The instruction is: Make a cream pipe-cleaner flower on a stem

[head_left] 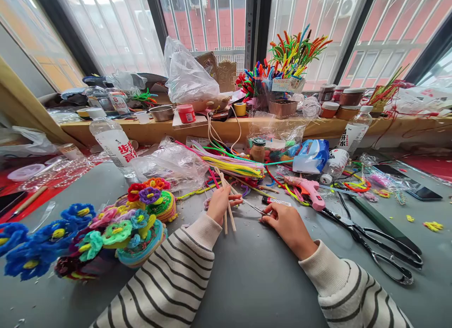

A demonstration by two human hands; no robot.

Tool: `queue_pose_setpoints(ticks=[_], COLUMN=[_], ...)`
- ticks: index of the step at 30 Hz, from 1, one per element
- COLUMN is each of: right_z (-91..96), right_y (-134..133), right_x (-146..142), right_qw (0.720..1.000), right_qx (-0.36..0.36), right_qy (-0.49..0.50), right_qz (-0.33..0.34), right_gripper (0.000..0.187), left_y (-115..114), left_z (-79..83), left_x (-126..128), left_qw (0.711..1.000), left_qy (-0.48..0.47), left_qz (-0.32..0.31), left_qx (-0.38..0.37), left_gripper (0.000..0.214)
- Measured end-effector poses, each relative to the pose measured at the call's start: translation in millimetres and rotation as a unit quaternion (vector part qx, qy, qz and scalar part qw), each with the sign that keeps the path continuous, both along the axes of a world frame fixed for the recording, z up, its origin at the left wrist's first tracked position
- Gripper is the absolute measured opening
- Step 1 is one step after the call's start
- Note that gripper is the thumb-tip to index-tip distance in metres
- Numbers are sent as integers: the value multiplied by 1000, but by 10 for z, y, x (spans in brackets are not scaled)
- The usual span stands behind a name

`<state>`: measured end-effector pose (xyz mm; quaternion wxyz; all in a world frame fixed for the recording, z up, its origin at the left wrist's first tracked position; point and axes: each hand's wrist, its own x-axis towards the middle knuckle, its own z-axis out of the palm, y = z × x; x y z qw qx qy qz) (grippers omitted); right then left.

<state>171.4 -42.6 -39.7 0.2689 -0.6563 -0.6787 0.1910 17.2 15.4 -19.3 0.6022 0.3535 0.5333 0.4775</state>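
My left hand point(219, 203) is closed around a few thin wooden sticks point(228, 210) that stand slanted over the grey table point(247, 271). My right hand point(287, 224) pinches the near end of a thin dark wire point(252, 206) that runs from its fingertips toward the left hand. Both sleeves are white with dark stripes. Just beyond the hands lies a heap of coloured pipe cleaners point(229, 165).
Pipe-cleaner flowers point(106, 229) crowd the left. A pink glue gun point(307, 189) and black scissors point(381, 243) lie to the right. Water bottles point(113, 142), a small jar point(257, 150), plastic bags and a phone point(422, 192) surround the work spot. The sill holds pots of pipe cleaners point(293, 50).
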Motion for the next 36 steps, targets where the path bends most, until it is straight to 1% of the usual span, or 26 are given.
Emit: queue_pose_setpoints(ticks=[7,11,12,16,20,22,23,26,28,31,36], right_z=[9,13,8,-31,-38,-5,21,108,151,160,95], right_y=[-26,-26,-22,4,21,16,10,-18,-40,-60,-54], right_x=[2,6,9,23,25,11,-1,-54,-92,-130,-122], right_qw=[1000,1000,1000,999,993,983,974,938,921,906,872], right_qx=[2,9,14,29,48,53,43,-17,-54,-89,-106], right_qy=[1,-1,-1,28,106,177,221,338,369,392,455], right_qz=[4,4,3,0,-5,4,17,77,112,131,144], right_gripper=[11,11,11,10,12,18,21,28,28,24,24], left_y=[-21,-81,-100,-164,-217,-248,-264,-310,-339,-382,-415], left_z=[62,134,150,189,206,211,211,196,178,160,166], left_x=[-8,-33,-43,-70,-58,-43,-35,-11,7,40,72], left_qw=[1000,998,997,990,986,985,983,976,972,969,967], left_qy=[0,-10,-13,-44,-58,-62,-65,-63,-58,-58,-55], left_qz=[24,46,42,-11,-43,-75,-97,-165,-194,-212,-227], left_qx=[15,53,68,137,152,146,141,128,122,111,105], left_gripper=[10,19,22,31,29,29,30,33,34,36,34])
